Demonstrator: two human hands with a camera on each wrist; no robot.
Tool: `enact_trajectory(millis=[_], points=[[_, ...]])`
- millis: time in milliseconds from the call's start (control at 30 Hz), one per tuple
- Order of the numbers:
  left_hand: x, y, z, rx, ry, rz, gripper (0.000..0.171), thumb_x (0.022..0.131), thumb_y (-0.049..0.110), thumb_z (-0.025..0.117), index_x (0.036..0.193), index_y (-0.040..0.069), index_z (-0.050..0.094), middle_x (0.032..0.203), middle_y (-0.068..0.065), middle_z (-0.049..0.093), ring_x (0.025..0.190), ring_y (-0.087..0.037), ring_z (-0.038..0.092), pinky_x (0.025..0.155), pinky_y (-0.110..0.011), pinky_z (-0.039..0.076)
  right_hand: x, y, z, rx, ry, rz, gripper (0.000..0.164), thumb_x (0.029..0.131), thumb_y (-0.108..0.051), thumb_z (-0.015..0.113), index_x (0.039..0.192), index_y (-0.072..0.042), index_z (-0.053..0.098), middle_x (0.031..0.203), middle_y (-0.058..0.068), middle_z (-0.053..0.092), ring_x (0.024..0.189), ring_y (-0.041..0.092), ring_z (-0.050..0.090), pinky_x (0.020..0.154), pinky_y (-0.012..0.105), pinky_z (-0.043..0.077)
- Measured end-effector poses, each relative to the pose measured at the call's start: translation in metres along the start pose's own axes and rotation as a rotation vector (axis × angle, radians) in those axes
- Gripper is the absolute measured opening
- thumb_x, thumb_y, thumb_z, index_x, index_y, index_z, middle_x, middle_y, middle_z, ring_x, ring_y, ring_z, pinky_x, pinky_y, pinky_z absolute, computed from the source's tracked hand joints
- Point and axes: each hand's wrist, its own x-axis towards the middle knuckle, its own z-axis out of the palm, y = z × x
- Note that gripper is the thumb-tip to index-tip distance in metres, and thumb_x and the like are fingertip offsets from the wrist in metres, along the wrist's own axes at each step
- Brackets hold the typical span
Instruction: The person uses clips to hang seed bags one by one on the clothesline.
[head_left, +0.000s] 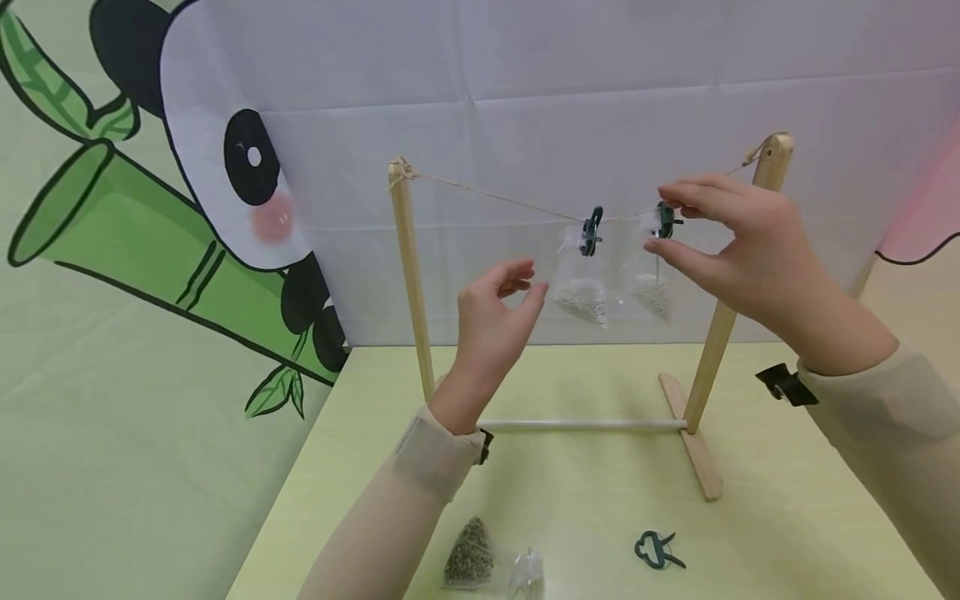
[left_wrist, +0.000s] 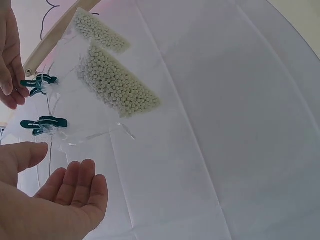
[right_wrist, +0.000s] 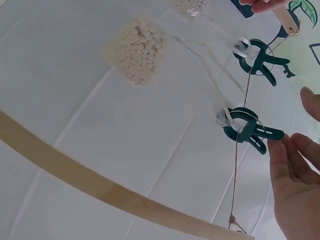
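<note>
Two clear bags of white pellets hang from a string [head_left: 495,197], each held by a dark green clip. My right hand [head_left: 757,242] is at the right clip [right_wrist: 245,127]; in the right wrist view a fingertip touches one of its handles while the thumb stands apart. Below that clip hangs the right bag [head_left: 651,292]. The left clip [head_left: 591,232] grips the top of the left bag [left_wrist: 117,85] on the string. My left hand [head_left: 498,329] hovers just left of that bag, fingers loosely curved, holding nothing.
A wooden frame [head_left: 411,283] carries the string between two posts, with a white crossbar [head_left: 585,425] low down. On the table [head_left: 570,492] lie a loose green clip [head_left: 657,550], a bag of dark grains [head_left: 469,554] and another clear bag [head_left: 527,575].
</note>
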Motion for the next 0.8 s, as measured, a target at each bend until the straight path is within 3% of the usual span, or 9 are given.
enact_trajectory(millis=[200,367,800], points=[[-0.007,0.0,-0.002,-0.005,-0.008,0.001,0.027,0.092,0.003,0.075,0.118,-0.003,0.07,0.11,-0.009,0.072,0.096,-0.023,0.067,0.092,-0.028,0.051,-0.014,0.007,-0.002,-0.011,0.015,0.024,0.053,0.068,0.006,0.089,0.118,0.003,0.073,0.11,0.013,0.072,0.093,0.023,0.066,0.088,0.014,0.045],[-0.014,-0.001,-0.004,-0.006,0.0,0.007,0.028,0.091,0.002,0.076,0.117,-0.004,0.07,0.109,-0.009,0.071,0.096,-0.021,0.067,0.091,-0.03,0.051,-0.028,0.01,-0.003,-0.013,-0.002,0.037,0.052,0.07,0.006,0.088,0.12,0.002,0.073,0.111,0.011,0.073,0.098,0.012,0.065,0.09,0.016,0.048],[-0.042,-0.009,-0.011,-0.025,-0.015,-0.036,0.03,0.09,0.003,0.077,0.119,-0.001,0.07,0.111,-0.006,0.07,0.098,-0.017,0.066,0.091,-0.032,0.053,-0.064,0.004,0.004,0.049,-0.008,0.082,0.055,0.068,0.005,0.087,0.121,0.002,0.072,0.108,0.011,0.073,0.099,0.005,0.063,0.09,0.017,0.048]])
